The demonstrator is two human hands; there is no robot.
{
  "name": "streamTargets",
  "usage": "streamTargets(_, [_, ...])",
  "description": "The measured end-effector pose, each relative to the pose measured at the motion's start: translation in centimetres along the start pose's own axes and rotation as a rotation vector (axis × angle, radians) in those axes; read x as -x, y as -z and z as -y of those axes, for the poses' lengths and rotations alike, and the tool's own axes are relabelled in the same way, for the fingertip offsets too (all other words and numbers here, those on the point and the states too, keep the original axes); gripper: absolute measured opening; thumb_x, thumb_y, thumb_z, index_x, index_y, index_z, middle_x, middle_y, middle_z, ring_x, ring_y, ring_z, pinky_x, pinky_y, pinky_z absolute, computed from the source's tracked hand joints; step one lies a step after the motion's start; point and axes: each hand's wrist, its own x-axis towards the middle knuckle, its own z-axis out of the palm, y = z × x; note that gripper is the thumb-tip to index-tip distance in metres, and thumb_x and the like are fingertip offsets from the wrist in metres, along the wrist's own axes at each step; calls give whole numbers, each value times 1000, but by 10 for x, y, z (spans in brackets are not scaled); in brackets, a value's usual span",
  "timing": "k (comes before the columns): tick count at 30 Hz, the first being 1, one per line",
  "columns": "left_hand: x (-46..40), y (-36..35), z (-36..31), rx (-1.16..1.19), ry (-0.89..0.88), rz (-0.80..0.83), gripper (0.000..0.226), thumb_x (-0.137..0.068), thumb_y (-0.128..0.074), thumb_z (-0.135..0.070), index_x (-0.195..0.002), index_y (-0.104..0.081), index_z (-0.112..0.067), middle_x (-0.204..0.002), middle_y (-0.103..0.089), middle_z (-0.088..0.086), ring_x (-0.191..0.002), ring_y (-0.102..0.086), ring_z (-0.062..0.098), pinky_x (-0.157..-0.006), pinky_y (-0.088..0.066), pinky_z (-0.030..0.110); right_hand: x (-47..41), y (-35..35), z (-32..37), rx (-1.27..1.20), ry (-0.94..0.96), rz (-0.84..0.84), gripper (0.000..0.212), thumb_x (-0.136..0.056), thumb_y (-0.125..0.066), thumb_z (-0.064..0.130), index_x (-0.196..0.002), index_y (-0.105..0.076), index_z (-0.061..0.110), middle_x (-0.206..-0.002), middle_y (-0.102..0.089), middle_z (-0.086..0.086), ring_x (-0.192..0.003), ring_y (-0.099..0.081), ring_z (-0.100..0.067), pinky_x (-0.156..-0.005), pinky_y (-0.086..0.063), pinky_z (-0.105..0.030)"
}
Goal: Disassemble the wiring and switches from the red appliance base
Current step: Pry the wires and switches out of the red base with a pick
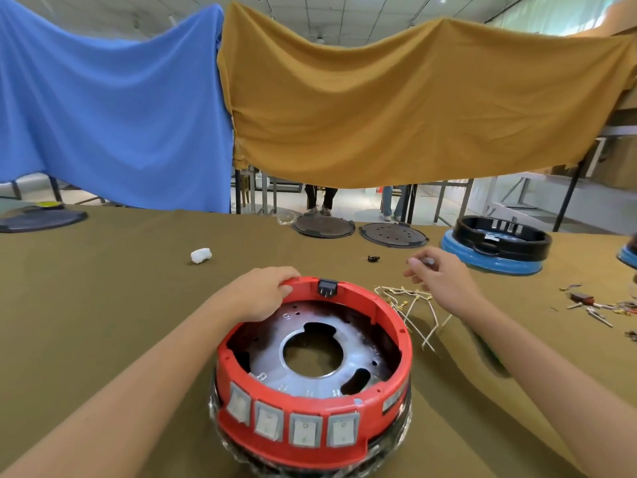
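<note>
Head view, left hand point(263, 291) gripping red base point(315, 439) far rim, right hand point(437, 274) raised, pinching a small blurred part.

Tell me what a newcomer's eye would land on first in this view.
First the red appliance base, front and centre on the olive table, with a row of grey switches along its near side. The left hand grips its far rim, while the right hand hovers above a loose bundle of pale wires lying to the base's right. Behind, a blue cloth and a mustard cloth hang as a backdrop.
</note>
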Motion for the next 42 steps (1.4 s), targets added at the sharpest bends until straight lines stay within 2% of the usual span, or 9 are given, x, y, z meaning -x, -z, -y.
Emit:
streamTargets(6, [7,4,-5,-15,17,-35,24,-101,-48,-17,-121,-60,-21,-120,-65,2,-108,-56,22,-90,-43,32,33,-8,64,-148,146,180,19,-103,-48,28,-110,-66,28,-87,-73,4,-78,-69,-11,-77,-59,-33])
streamTargets(9, [15,8,-4,114,7,-103,26,-96,-55,-16,-121,-60,-22,-116,-66,0,-98,-60,16,-83,-44,27,47,-16,88,-172,197,267,23,-103,-48,34,-108,-69,28,-88,-72,3,-78,-69,-12,-75,-59,-30])
streamTargets(11, [19,10,-3,177,16,-114,25,-97,-53,-18,-121,-59,-23,-115,-66,0,-94,-61,15,-83,-45,27,50,-22,98,-245,174,251,26,-102,-50,35,-103,-72,22,-87,-73,1,-80,-70,-15,-77,-58,-30])
streamTargets(17, [22,9,0,24,43,-20,28,-103,-40,-15,-127,-53,-19,-126,-62,6,-112,-55,24,-95,-43,35,47,-41,100,-316,150,159,19,-103,-51,19,-97,-68,11,-86,-73,-7,-74,-67,-10,-71,-52,-22])
streamTargets(20, [16,17,2,-61,57,99,23,-102,-39,-17,-124,-47,-19,-120,-61,8,-103,-54,23,-87,-43,35,38,-49,97,-187,167,208,10,-97,-62,22,-94,-60,13,-91,-72,-4,-85,-67,-16,-80,-52,-30])
streamTargets(26, [-11,20,-7,-192,-35,222,20,-105,-35,-37,-100,-47,-22,-101,-53,-2,-94,-49,19,-79,-35,31,14,-63,110,61,279,450,38,-81,-78,25,-94,-42,19,-93,-72,-2,-82,-65,-17,-77,-53,-33])
streamTargets(29, [-15,6,-6,-126,-54,164,23,-107,-33,-34,-95,-45,-18,-97,-53,2,-90,-49,22,-76,-34,33,5,-71,112,229,355,533,38,-84,-72,22,-99,-38,14,-92,-65,-14,-73,-52,-21,-69,-47,-40])
streamTargets(32, [-17,-3,-2,-199,-43,123,24,-106,-32,-34,-91,-41,-18,-95,-52,4,-88,-50,25,-75,-37,37,3,-79,105,260,363,553,34,-85,-66,16,-98,-34,14,-82,-53,-10,-69,-44,-21,-62,-38,-37])
streamTargets(42, [-21,-8,0,-342,-44,89,13,-98,-42,-13,-90,-35,-21,-87,-49,1,-80,-48,26,-67,-34,34,1,-92,96,284,348,546,38,-84,-65,17,-98,-31,14,-77,-49,-7,-64,-43,-21,-54,-31,-34])
